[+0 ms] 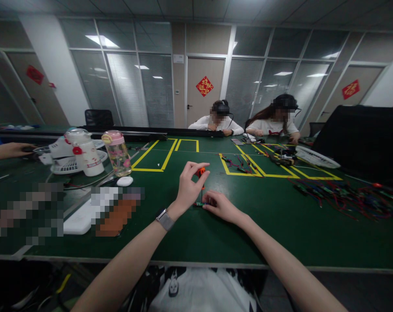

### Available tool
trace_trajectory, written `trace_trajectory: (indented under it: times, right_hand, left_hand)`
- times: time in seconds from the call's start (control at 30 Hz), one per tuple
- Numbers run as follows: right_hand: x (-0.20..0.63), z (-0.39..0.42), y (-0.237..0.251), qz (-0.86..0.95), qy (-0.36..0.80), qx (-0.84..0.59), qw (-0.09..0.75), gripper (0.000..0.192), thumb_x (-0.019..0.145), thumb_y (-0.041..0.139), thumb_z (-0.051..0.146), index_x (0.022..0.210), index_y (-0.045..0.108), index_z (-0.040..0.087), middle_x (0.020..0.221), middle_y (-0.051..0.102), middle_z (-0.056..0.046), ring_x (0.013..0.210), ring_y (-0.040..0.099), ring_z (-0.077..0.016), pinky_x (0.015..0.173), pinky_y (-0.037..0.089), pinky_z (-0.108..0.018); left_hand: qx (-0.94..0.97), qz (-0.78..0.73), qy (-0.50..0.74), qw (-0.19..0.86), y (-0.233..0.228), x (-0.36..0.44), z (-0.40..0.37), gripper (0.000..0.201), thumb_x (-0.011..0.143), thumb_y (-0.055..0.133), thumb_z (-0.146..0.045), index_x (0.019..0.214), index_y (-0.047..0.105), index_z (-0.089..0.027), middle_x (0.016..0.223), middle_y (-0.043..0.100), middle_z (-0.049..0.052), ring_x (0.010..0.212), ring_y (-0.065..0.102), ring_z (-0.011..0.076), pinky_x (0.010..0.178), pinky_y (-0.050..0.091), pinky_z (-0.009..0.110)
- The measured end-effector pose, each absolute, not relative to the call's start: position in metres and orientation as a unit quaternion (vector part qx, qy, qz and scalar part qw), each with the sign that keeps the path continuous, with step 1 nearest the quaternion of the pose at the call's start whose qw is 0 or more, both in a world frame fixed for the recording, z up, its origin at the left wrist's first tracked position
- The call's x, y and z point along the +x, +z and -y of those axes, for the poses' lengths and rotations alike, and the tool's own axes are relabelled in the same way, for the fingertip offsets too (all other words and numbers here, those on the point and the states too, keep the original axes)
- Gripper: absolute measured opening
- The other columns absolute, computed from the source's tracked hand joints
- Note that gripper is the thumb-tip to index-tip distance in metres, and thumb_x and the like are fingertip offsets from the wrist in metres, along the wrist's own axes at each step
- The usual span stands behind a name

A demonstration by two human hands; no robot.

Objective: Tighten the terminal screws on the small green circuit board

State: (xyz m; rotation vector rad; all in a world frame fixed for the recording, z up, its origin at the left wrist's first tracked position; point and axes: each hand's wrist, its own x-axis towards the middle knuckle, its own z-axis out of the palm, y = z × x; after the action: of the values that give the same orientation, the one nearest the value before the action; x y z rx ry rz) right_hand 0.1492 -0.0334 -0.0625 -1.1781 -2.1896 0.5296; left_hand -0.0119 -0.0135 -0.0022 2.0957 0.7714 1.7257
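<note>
Two hands on a small wired part, mid-desk toward the near edge.
Left hand [188, 186] pinches an orange connector [201, 171]; right hand [220, 205] presses the board [200, 203] onto the green desk [274, 225].

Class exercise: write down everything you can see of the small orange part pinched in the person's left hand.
The small orange part is a tiny, bright orange piece, plastic by its look, its exact shape too small to tell. The left hand pinches it between thumb and fingertips, raised just above the green table. A thin dark lead seems to run down from it to a small green board lying flat on the table, which the right hand presses at its edge.
</note>
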Motion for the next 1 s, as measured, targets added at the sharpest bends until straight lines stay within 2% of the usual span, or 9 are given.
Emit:
trace_trajectory:
  times: [0.2, 0.27, 0.4, 0.5, 0.6, 0.67, 0.87, 1.0]
  right_hand:
    - [0.1502, 0.0321, -0.0645, 0.828, 0.194, -0.433, 0.299, 0.008, 0.081, 0.064, 0.013, 0.086, 0.059, 0.018, 0.077, 0.054, 0.001, 0.066, 0.048, -0.0127, 0.062, 0.038, -0.024]
    - [0.1499, 0.0325, -0.0643, 0.827, 0.196, -0.433, 0.299, 0.009, 0.080, 0.064, 0.012, 0.085, 0.058, 0.017, 0.077, 0.054, 0.001, 0.066, 0.048, -0.0127, 0.062, 0.038, -0.023]
    - [0.1487, 0.0336, -0.0627, 0.825, 0.199, -0.436, 0.300, 0.010, 0.080, 0.064, 0.011, 0.083, 0.057, 0.017, 0.077, 0.054, 0.002, 0.066, 0.048, -0.0126, 0.062, 0.037, -0.023]
    - [0.1483, 0.0339, -0.0618, 0.823, 0.200, -0.440, 0.299, 0.010, 0.079, 0.065, 0.011, 0.083, 0.057, 0.017, 0.077, 0.055, 0.001, 0.066, 0.048, -0.0126, 0.062, 0.037, -0.023]
    - [0.1483, 0.0338, -0.0613, 0.824, 0.199, -0.439, 0.298, 0.010, 0.079, 0.065, 0.011, 0.083, 0.058, 0.018, 0.079, 0.056, 0.001, 0.067, 0.049, -0.0128, 0.062, 0.038, -0.023]
    - [0.1483, 0.0339, -0.0611, 0.824, 0.200, -0.438, 0.297, 0.010, 0.080, 0.064, 0.011, 0.084, 0.058, 0.018, 0.080, 0.056, 0.001, 0.067, 0.049, -0.0128, 0.062, 0.038, -0.024]
    - [0.1481, 0.0342, -0.0612, 0.822, 0.203, -0.441, 0.297, 0.010, 0.080, 0.064, 0.011, 0.084, 0.058, 0.018, 0.078, 0.055, 0.001, 0.065, 0.048, -0.0124, 0.061, 0.038, -0.023]
    - [0.1484, 0.0336, -0.0622, 0.822, 0.201, -0.440, 0.300, 0.010, 0.079, 0.065, 0.011, 0.083, 0.058, 0.017, 0.078, 0.054, 0.001, 0.066, 0.049, -0.0125, 0.062, 0.038, -0.024]
  left_hand:
    - [0.749, -0.240, 0.585, 0.198, -0.0022, -0.0124, 0.0131, 0.033, 0.097, 0.041, -0.024, 0.126, 0.058, -0.024, 0.110, 0.062, 0.006, 0.101, 0.059, 0.0162, 0.089, 0.047, 0.030]
    - [0.747, -0.231, 0.587, 0.208, -0.0023, -0.0114, 0.0133, 0.032, 0.096, 0.044, -0.023, 0.125, 0.058, -0.023, 0.107, 0.063, 0.006, 0.098, 0.060, 0.0157, 0.086, 0.049, 0.029]
    - [0.739, -0.257, 0.600, 0.165, -0.0013, -0.0104, 0.0146, 0.022, 0.089, 0.058, -0.024, 0.109, 0.067, -0.021, 0.093, 0.059, 0.003, 0.086, 0.057, 0.0138, 0.078, 0.048, 0.026]
    - [0.747, -0.258, 0.590, 0.166, -0.0010, -0.0113, 0.0147, 0.025, 0.093, 0.052, -0.024, 0.113, 0.066, -0.023, 0.097, 0.058, 0.004, 0.089, 0.057, 0.0141, 0.081, 0.047, 0.027]
    - [0.758, -0.235, 0.574, 0.201, -0.0023, -0.0120, 0.0136, 0.034, 0.097, 0.041, -0.022, 0.127, 0.057, -0.025, 0.111, 0.061, 0.005, 0.100, 0.058, 0.0155, 0.089, 0.047, 0.030]
    - [0.754, -0.226, 0.578, 0.216, -0.0031, -0.0117, 0.0130, 0.036, 0.097, 0.041, -0.021, 0.130, 0.055, -0.024, 0.114, 0.062, 0.006, 0.102, 0.059, 0.0161, 0.089, 0.048, 0.031]
    - [0.740, -0.258, 0.602, 0.156, -0.0010, -0.0110, 0.0151, 0.024, 0.090, 0.057, -0.024, 0.112, 0.067, -0.024, 0.095, 0.059, 0.003, 0.086, 0.058, 0.0139, 0.078, 0.048, 0.027]
    - [0.757, -0.239, 0.580, 0.182, -0.0006, -0.0113, 0.0161, 0.029, 0.095, 0.046, -0.024, 0.119, 0.063, -0.024, 0.102, 0.061, 0.004, 0.095, 0.059, 0.0151, 0.086, 0.048, 0.029]
